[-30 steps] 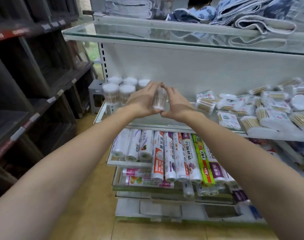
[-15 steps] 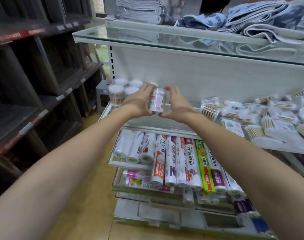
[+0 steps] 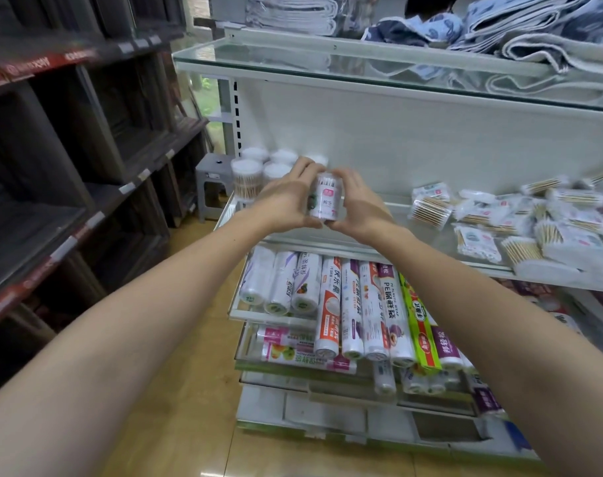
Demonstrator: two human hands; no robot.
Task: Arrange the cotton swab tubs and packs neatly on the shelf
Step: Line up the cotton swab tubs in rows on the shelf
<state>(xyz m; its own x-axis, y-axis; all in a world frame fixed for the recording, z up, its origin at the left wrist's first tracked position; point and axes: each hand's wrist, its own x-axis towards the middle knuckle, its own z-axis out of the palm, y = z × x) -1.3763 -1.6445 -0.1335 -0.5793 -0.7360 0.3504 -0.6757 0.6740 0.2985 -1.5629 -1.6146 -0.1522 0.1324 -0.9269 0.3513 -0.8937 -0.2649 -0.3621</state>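
Shop aisle with a white glass shelf [image 3: 389, 215] at chest height, folded towels [image 3: 520, 32] on the glass tier above, rolls of plastic wrap [image 3: 355, 304] on the tiers below, dark wooden racks [image 3: 69, 149] off to the left.

Mid-placement, by the look of it: one cotton swab tub [image 3: 324, 197] held upright just over the shelf, right beside the cluster of tubs [image 3: 258, 170] standing at the left end. Probably meant to join that cluster as its next member.

Left hand [image 3: 286, 197] cupped round the tub's left side, fingers [image 3: 301, 168] curled up behind it, thumb low near the base. Right hand [image 3: 356, 204] mirrored on the other side, fingers curved over the tub's top right edge, thumb under the bottom. Both wrapped closely against the tub, not spread; cannot tell whether the base touches the glass yet, being hidden by the thumbs.

Next move likely calls for lowering it flat, keeping it plumb, nudging it against its neighbours without toppling them, then easing both grips off together.

Much left to do, judging from the right half: loose swab packs [image 3: 499, 228] heaped crosswise and overlapping, some tubs lying on their sides among them.
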